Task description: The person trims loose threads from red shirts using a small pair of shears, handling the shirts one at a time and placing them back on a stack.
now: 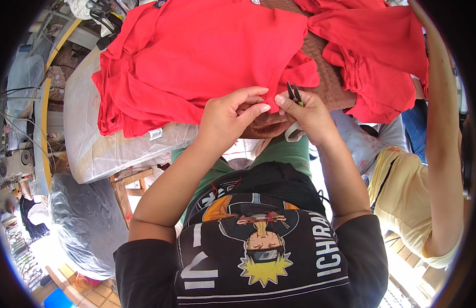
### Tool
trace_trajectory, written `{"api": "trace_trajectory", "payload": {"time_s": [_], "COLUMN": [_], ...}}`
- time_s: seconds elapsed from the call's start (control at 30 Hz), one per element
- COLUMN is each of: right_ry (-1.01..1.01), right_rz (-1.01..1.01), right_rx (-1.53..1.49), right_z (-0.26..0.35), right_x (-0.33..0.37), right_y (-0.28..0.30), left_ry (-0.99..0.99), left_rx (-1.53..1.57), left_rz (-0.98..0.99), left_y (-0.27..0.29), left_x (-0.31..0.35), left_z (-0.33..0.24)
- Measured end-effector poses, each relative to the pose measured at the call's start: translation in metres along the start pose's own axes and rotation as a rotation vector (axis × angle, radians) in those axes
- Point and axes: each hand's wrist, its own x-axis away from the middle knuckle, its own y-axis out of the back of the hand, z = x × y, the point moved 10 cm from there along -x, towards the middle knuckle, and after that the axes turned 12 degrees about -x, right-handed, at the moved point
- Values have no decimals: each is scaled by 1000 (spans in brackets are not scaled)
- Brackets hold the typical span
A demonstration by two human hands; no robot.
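A red garment [207, 51] of soft fabric lies spread in front of me, its near edge drawn toward my body. My left hand [230, 115] pinches that edge between thumb and fingers. Close beside it, my right hand [312, 118] is closed around a small pair of thread snips [295, 94], whose dark blades point up and away from me. The right thumb and fingertip also meet the garment's edge, a short way from the left fingertips. Exactly what lies between the right fingertips is too small to make out.
Under the garment are a brown cloth [324, 64] and a plastic-wrapped bundle [86, 115]. More red garments [374, 49] lie at the right, near another person's arm [443, 123]. A wooden stool [132, 191] and a plastic-covered dark bundle [81, 220] stand at my left.
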Motion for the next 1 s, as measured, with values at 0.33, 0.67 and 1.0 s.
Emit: {"api": "trace_trajectory", "payload": {"time_s": [0.33, 0.67, 1.0], "right_ry": [87, 597, 670], "right_rz": [-33, -54, 23], "right_rx": [190, 812, 1012], "right_z": [15, 97, 108], "right_x": [8, 39, 58], "right_y": [-5, -31, -50], "left_ry": [-125, -46, -60], "left_rx": [-242, -122, -58], "left_rz": [-100, -40, -48], "left_y": [10, 11, 11], "left_x": [-2, -7, -8], "left_z": [-22, -16, -13]}}
